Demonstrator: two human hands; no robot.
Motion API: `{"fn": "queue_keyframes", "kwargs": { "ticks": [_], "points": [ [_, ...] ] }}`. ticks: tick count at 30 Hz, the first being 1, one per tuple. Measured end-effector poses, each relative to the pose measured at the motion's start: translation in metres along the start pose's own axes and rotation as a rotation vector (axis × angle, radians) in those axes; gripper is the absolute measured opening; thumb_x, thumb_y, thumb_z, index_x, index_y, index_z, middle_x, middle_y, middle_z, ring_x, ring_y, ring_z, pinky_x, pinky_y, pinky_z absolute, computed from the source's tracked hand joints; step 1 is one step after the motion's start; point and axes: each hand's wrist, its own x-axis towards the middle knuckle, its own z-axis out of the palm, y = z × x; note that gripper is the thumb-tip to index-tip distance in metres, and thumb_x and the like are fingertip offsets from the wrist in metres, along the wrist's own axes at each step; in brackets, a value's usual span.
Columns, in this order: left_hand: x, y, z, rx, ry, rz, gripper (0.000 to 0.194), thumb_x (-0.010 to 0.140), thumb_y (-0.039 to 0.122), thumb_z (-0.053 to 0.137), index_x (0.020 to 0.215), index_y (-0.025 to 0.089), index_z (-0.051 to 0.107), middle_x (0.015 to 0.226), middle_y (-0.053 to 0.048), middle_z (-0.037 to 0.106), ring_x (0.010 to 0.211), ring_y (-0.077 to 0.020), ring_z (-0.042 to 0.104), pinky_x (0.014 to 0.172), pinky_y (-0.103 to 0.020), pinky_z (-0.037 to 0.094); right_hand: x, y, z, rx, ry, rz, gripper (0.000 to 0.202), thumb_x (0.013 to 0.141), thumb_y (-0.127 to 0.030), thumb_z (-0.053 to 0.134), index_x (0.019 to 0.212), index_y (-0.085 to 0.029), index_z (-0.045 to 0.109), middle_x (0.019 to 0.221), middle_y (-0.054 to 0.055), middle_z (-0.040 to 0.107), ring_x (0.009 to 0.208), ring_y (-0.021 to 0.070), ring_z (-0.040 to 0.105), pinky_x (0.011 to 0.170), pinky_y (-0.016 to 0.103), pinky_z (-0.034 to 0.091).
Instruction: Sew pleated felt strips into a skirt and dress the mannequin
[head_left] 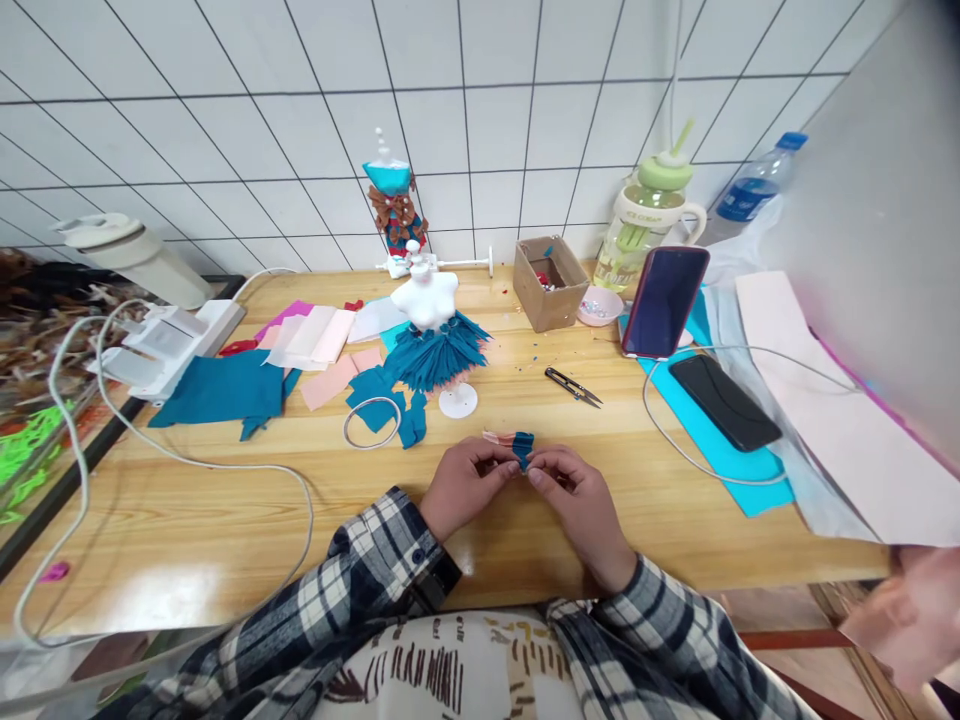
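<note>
At the far left, a cup [146, 262] stands behind a power strip [161, 350] with a cable [225, 464]. Teal cloth [225, 388] lies flat to the right of the power strip. Pink pieces [330, 385] follow; a ring [367, 446] lies flat at the front, overlapping teal offcuts [369, 385]. At the rear, a dressed form [390, 180] stands near the wall. In front of it, a white form [426, 295] wears a teal skirt [439, 352].

The left hand [469, 485] is at front centre, thumb and fingers pinched on a small teal-and-pink scrap [523, 443]. The scrap is held just above the bench [330, 530], between both hands. A box [551, 298] stands behind; snips [572, 387] lie between it and the right hand [581, 495], whose fingertips pinch the scrap's lower teal end, just beside the left fingertips.

Farther right: a bowl [600, 307], a jug [645, 225], a phone [665, 300] propped upright, a second phone [724, 403] lying on a blue sheet [754, 490], and a bottle [750, 195] at the rear.
</note>
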Motion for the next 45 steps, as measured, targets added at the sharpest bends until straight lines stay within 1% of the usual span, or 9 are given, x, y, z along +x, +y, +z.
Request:
{"fn": "queue_keyframes", "kwargs": {
  "ticks": [3, 10, 16, 24, 29, 33, 37, 41, 45],
  "points": [
    [0.000, 0.001, 0.000, -0.004, -0.007, 0.004, 0.014, 0.081, 0.027, 0.067, 0.087, 0.019, 0.077, 0.096, -0.008, 0.075, 0.096, -0.0228, 0.066, 0.091, -0.035, 0.050, -0.001, 0.002, 0.001, 0.022, 0.009, 0.007, 0.013, 0.079, -0.034, 0.068, 0.078, -0.021, 0.071, 0.095, 0.005, 0.067, 0.091, 0.0205, 0.061, 0.078, 0.032, 0.048],
    [-0.001, 0.002, 0.001, -0.070, 0.001, -0.034, 0.015, 0.079, 0.028, 0.069, 0.087, 0.017, 0.077, 0.093, -0.008, 0.075, 0.094, -0.0236, 0.068, 0.090, -0.036, 0.052, -0.001, 0.001, 0.008, -0.166, 0.087, 0.012, 0.017, 0.081, -0.036, 0.066, 0.083, -0.020, 0.072, 0.091, 0.004, 0.065, 0.070, 0.0152, 0.055, 0.061, 0.028, 0.044],
    [0.001, 0.003, -0.001, -0.134, -0.032, -0.020, 0.017, 0.080, 0.030, 0.068, 0.089, 0.018, 0.077, 0.099, -0.008, 0.075, 0.103, -0.0244, 0.067, 0.094, -0.036, 0.050, -0.002, 0.002, 0.011, -0.218, 0.143, -0.026, 0.016, 0.081, -0.035, 0.065, 0.082, -0.019, 0.068, 0.089, 0.004, 0.064, 0.065, 0.0139, 0.053, 0.058, 0.027, 0.044],
    [0.000, 0.005, -0.002, -0.056, -0.023, 0.030, 0.015, 0.080, 0.028, 0.069, 0.090, 0.020, 0.078, 0.098, -0.008, 0.075, 0.106, -0.0246, 0.065, 0.097, -0.038, 0.048, -0.004, 0.001, 0.012, -0.224, 0.169, -0.035, 0.016, 0.080, -0.035, 0.066, 0.077, -0.019, 0.068, 0.087, 0.005, 0.066, 0.064, 0.0142, 0.054, 0.056, 0.027, 0.045],
    [-0.003, 0.007, -0.001, 0.019, 0.044, 0.064, 0.010, 0.078, 0.024, 0.067, 0.082, 0.018, 0.075, 0.090, -0.008, 0.074, 0.095, -0.0234, 0.066, 0.088, -0.036, 0.050, -0.006, -0.001, 0.011, -0.217, 0.162, -0.040, 0.017, 0.080, -0.037, 0.068, 0.080, -0.020, 0.071, 0.087, 0.004, 0.068, 0.056, 0.0115, 0.049, 0.054, 0.026, 0.044],
    [-0.004, 0.008, 0.000, -0.010, 0.050, 0.080, 0.010, 0.079, 0.023, 0.065, 0.079, 0.018, 0.073, 0.085, -0.008, 0.072, 0.096, -0.0229, 0.065, 0.087, -0.034, 0.050, -0.011, 0.000, 0.013, -0.224, 0.162, -0.045, 0.018, 0.081, -0.038, 0.067, 0.087, -0.021, 0.071, 0.080, 0.002, 0.067, 0.052, 0.0110, 0.046, 0.051, 0.025, 0.041],
    [-0.004, 0.008, -0.002, 0.032, 0.057, 0.027, 0.011, 0.077, 0.025, 0.066, 0.079, 0.016, 0.073, 0.075, -0.005, 0.066, 0.076, -0.0181, 0.063, 0.070, -0.028, 0.049, -0.014, 0.002, 0.014, -0.279, 0.137, -0.019, 0.022, 0.080, -0.037, 0.068, 0.095, -0.020, 0.068, 0.070, -0.001, 0.064, 0.049, 0.0110, 0.045, 0.049, 0.025, 0.037],
    [-0.005, 0.007, -0.003, 0.041, 0.063, 0.027, 0.013, 0.078, 0.025, 0.066, 0.080, 0.015, 0.073, 0.072, -0.004, 0.064, 0.071, -0.0157, 0.060, 0.065, -0.026, 0.046, -0.013, 0.003, 0.016, -0.314, 0.106, -0.036, 0.023, 0.081, -0.031, 0.066, 0.101, -0.020, 0.065, 0.083, 0.001, 0.068, 0.051, 0.0102, 0.046, 0.050, 0.025, 0.039],
    [-0.006, 0.007, -0.003, -0.018, 0.044, -0.017, 0.016, 0.078, 0.029, 0.067, 0.081, 0.015, 0.073, 0.076, -0.004, 0.064, 0.072, -0.0153, 0.060, 0.065, -0.026, 0.046, -0.013, 0.003, 0.015, -0.248, 0.086, -0.033, 0.046, 0.082, -0.030, 0.063, 0.127, -0.022, 0.054, 0.099, 0.003, 0.068, 0.049, 0.0093, 0.043, 0.047, 0.025, 0.039]
  ]
}}
